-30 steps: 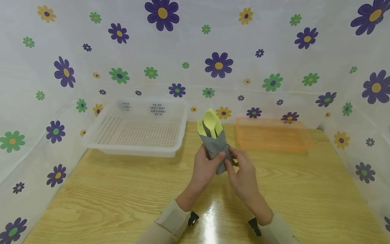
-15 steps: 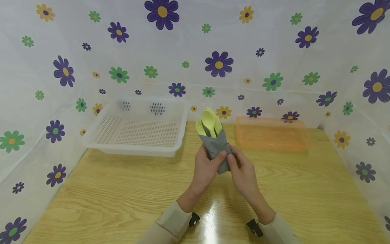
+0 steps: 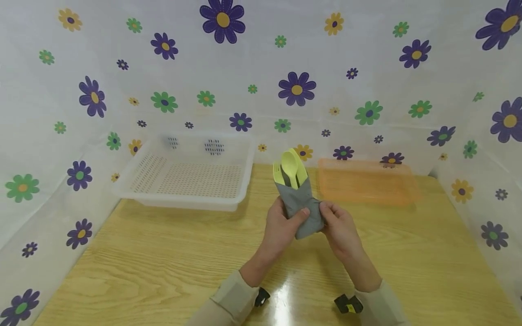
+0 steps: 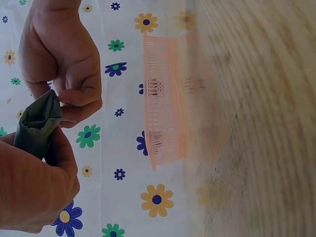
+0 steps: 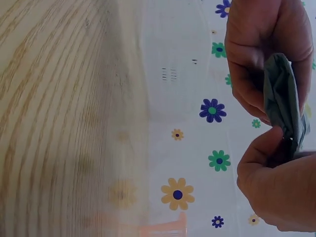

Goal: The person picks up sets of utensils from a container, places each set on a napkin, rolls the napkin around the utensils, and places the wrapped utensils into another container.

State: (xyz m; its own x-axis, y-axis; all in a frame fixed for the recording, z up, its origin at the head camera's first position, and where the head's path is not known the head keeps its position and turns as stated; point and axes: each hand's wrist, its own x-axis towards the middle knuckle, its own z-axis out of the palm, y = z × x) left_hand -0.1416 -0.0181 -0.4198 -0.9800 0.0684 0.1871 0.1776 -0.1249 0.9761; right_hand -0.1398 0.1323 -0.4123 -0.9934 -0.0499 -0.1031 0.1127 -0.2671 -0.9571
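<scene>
A grey cloth napkin (image 3: 301,206) is wrapped as a pocket round yellow-green cutlery, raised and tilted a little to the left. From its top stick out a spoon (image 3: 290,165) in front, a fork (image 3: 278,174) at the left, and another yellow-green piece (image 3: 301,165) behind. My left hand (image 3: 281,226) grips the lower left of the bundle, thumb across its front. At the right edge, my right hand (image 3: 341,226) pinches the cloth between thumb and fingers. In both wrist views the napkin's folded bottom end (image 4: 38,123) shows between the hands; the cutlery is mostly hidden there.
A white perforated basket (image 3: 183,202) stands at the back left of the wooden table (image 3: 171,253). At the back right sits a shallow orange basket (image 3: 369,197). A flower-printed white sheet (image 3: 244,54) encloses the back and sides.
My right hand has moved from the napkin's front to its right edge, drawing the cloth outward, so the lower part looks wider. The bundle has shifted slightly right in view; my left hand keeps its grip.
</scene>
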